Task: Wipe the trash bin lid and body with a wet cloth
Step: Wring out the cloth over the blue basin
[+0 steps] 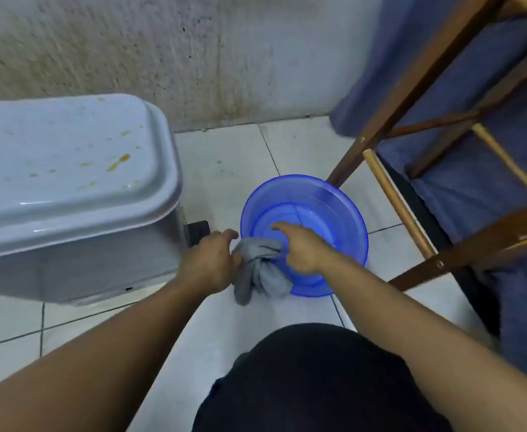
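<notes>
Head-worn view, steeply down, close.

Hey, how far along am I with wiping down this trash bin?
Barely started. Done: nothing wiped yet; the lid shows orange spots. In hand: the left hand and right hand both grip the grey cloth at the rim of the blue basin, seemingly wringing it. Left: wiping the lid and the bin body.

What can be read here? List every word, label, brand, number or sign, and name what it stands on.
None: no text shows anywhere.
Lid, bin body, basin, cloth, wall and wooden frame all show no lettering.
</notes>
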Demonstrator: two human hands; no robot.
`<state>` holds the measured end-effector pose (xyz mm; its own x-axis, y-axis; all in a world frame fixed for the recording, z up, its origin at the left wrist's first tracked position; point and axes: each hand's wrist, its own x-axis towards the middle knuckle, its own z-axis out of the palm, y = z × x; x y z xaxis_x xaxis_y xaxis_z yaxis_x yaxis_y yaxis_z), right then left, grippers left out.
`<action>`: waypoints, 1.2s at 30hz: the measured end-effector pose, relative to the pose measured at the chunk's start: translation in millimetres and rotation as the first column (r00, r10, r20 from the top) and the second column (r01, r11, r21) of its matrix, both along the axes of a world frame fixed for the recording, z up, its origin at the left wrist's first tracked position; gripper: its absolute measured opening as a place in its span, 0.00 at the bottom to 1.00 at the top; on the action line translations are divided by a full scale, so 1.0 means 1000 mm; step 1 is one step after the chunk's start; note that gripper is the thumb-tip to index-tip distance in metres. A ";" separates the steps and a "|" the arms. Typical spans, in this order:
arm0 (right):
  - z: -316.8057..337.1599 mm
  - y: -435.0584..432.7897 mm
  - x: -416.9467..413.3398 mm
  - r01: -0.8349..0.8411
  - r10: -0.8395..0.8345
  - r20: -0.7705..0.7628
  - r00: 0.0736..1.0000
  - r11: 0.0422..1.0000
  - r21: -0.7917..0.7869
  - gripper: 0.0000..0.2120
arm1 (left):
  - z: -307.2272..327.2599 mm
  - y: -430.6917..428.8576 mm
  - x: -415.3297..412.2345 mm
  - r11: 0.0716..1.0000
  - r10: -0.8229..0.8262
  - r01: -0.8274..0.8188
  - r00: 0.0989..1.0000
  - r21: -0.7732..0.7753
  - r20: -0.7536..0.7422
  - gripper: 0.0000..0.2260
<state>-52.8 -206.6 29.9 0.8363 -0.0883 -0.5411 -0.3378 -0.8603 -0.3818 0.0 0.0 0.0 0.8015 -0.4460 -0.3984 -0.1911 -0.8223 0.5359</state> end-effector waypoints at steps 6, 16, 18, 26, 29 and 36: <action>-0.038 -0.003 0.006 0.138 -0.140 0.025 0.990 0.988 0.075 0.32 | -0.023 -0.006 0.001 0.999 0.034 -0.034 0.979 0.006 -0.200 0.33; -0.028 -0.007 0.008 0.161 -0.153 -0.049 0.987 0.939 0.305 0.27 | -0.003 -0.019 0.008 0.969 0.162 -0.193 0.968 -0.152 -0.193 0.14; -0.026 -0.004 0.008 0.128 -0.121 -0.041 0.992 0.946 0.297 0.24 | 0.004 -0.022 0.008 0.923 0.212 -0.299 0.921 -0.244 -0.327 0.14; 0.001 -0.013 0.008 0.495 -0.531 -0.209 0.821 0.482 0.723 0.09 | 0.012 -0.007 0.016 0.554 0.188 -0.721 0.595 -0.416 -0.781 0.33; 0.005 -0.011 0.007 0.555 -0.614 -0.296 0.732 0.284 0.782 0.15 | 0.014 -0.008 0.016 0.625 0.204 -0.666 0.643 -0.407 -0.738 0.34; 0.015 -0.021 0.002 0.543 -0.612 -0.339 0.714 0.178 0.821 0.17 | 0.016 -0.011 0.016 0.696 0.393 -0.630 0.736 -0.345 -0.551 0.09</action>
